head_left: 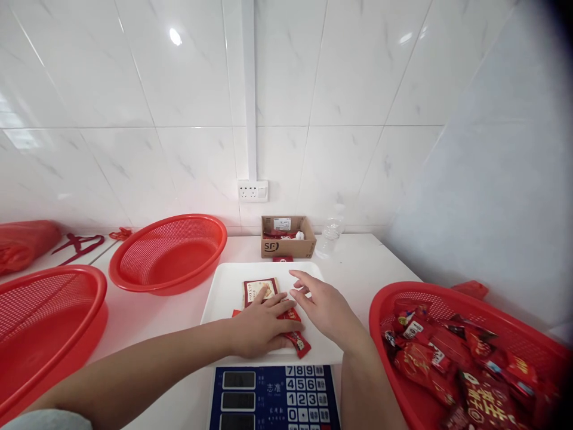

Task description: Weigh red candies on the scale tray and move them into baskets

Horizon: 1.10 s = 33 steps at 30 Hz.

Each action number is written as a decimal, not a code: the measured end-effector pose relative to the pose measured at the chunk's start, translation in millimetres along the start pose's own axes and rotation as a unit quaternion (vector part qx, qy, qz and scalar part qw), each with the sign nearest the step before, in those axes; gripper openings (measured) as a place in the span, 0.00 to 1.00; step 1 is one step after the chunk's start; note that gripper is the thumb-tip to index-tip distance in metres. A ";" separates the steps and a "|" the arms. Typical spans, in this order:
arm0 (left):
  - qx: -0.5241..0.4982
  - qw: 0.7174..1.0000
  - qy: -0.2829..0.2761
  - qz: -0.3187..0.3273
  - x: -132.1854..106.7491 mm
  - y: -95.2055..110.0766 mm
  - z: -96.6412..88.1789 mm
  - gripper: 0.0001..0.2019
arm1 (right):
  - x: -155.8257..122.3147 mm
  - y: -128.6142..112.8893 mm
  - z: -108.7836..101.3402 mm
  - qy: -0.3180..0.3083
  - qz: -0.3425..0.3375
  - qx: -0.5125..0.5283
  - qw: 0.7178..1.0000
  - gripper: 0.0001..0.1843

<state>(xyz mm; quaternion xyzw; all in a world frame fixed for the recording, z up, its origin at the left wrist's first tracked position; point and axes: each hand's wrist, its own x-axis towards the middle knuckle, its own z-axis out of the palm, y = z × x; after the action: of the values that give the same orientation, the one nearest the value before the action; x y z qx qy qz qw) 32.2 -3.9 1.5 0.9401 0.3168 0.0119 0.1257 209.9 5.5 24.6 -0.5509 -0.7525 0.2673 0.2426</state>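
My left hand lies palm down with its fingers spread over several small snack packets on a white weighing tray. Under its fingertips is a cream packet with a dark red border. A red packet shows from beneath the same hand, which hides part of it. My right hand is above the right side of the tray, its fingers apart and nothing in them. Below the tray sits the blue panel of a digital scale, with dark displays and white number keys.
A red basket of red snack packets stands at the right. Two red baskets, one farther back and one nearer, are on the left. Behind the tray are a small cardboard box and a clear plastic bottle near the tiled wall.
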 end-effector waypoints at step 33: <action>-0.024 0.960 0.065 -0.270 -63.3 -20.2 -11.0 0.21 | -8.8 -6.9 12.9 -0.134 -0.055 -0.041 0.989 0.34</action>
<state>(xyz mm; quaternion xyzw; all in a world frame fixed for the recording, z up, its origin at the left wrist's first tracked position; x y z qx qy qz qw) -31.5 -23.7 10.9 0.8136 0.5659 0.0464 0.1253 199.0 -6.3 19.1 -0.4775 -0.8177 0.2938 0.1308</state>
